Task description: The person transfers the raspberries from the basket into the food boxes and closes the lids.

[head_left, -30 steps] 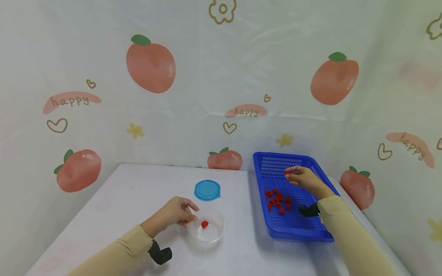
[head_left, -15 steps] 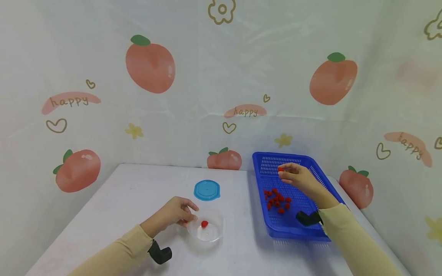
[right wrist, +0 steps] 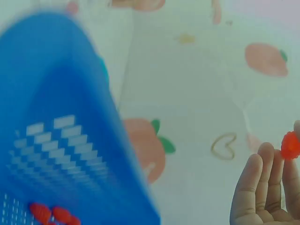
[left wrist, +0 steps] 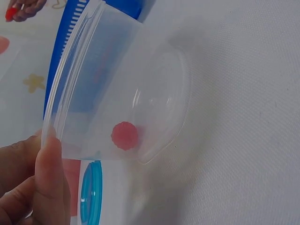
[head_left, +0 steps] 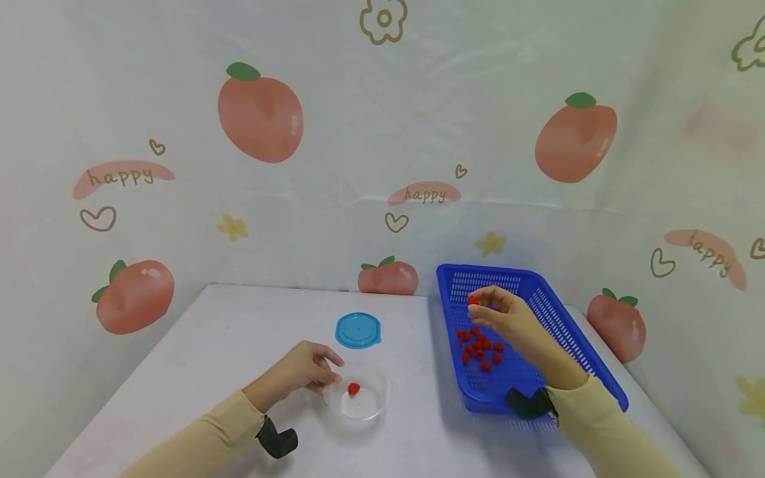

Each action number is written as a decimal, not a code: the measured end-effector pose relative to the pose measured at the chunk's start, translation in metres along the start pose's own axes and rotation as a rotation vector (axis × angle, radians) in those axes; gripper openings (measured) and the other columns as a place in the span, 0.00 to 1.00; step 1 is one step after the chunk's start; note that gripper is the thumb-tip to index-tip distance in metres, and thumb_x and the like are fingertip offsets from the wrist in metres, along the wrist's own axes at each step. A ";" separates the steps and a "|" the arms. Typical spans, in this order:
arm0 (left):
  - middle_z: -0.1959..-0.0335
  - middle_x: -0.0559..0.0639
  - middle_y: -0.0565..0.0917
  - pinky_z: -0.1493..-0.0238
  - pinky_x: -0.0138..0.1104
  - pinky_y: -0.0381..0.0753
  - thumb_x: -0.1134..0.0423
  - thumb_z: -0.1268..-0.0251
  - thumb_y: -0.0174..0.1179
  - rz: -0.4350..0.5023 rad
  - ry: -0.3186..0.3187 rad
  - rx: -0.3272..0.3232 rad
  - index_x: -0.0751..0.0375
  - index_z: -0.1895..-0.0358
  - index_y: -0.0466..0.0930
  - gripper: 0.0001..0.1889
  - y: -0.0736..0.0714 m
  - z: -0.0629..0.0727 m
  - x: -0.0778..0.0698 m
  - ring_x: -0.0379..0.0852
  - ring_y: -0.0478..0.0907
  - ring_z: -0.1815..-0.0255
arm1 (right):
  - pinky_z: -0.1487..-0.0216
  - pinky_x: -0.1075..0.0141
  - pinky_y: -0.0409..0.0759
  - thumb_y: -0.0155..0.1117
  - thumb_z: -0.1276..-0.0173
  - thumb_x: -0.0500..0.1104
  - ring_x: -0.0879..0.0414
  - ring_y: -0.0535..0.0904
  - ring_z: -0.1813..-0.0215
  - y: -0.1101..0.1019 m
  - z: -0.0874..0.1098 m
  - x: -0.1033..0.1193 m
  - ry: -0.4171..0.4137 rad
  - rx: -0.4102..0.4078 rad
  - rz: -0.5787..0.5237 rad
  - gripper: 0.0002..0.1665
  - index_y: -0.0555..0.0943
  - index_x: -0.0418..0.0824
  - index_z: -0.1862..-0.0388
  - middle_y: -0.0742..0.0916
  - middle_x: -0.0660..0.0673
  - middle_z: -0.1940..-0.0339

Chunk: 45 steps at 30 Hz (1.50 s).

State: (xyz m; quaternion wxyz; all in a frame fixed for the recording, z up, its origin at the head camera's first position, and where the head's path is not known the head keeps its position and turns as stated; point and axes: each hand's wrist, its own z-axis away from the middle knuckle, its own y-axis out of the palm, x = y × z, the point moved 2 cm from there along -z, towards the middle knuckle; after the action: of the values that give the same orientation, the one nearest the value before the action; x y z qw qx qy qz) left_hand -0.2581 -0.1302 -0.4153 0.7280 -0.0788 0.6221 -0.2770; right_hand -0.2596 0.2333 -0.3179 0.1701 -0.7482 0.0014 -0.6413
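Between thumb and finger my right hand (head_left: 508, 318) pinches a red raspberry (right wrist: 290, 146), held above the blue basket (head_left: 514, 403). Several more raspberries (head_left: 480, 346) lie loose on the basket's floor toward its left side. My left hand (head_left: 305, 367) grips the rim of a clear round plastic tub (head_left: 373, 398) standing on the table. Through the tub's wall in the left wrist view, the thumb and fingers show on either side of the rim. Inside the tub, on its bottom, rests a single raspberry (left wrist: 124, 136).
A blue lid (head_left: 358, 330) lies flat on the white table (head_left: 269, 318), just behind the tub. The basket has raised slotted walls and stands at the right. A white fruit-printed cloth (head_left: 335, 133) hangs behind the table.
My right hand has moved left across the basket, carrying the pinched raspberry. The left hand and the tub have stayed in place.
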 end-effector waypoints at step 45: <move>0.79 0.51 0.76 0.77 0.30 0.82 0.68 0.47 0.71 0.002 -0.009 -0.001 0.67 0.56 0.82 0.15 0.000 0.001 -0.002 0.40 0.74 0.84 | 0.55 0.70 0.83 0.67 0.37 0.35 0.56 0.81 0.61 0.149 0.026 -0.067 0.098 0.181 -0.254 0.23 0.71 0.25 0.48 0.82 0.48 0.62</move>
State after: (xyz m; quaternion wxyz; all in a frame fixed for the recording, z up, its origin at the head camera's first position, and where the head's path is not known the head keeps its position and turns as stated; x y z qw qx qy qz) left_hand -0.2576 -0.1289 -0.4135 0.7309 -0.0799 0.6193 -0.2756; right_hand -0.2142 0.1139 -0.4234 0.1543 -0.6918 -0.1425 -0.6909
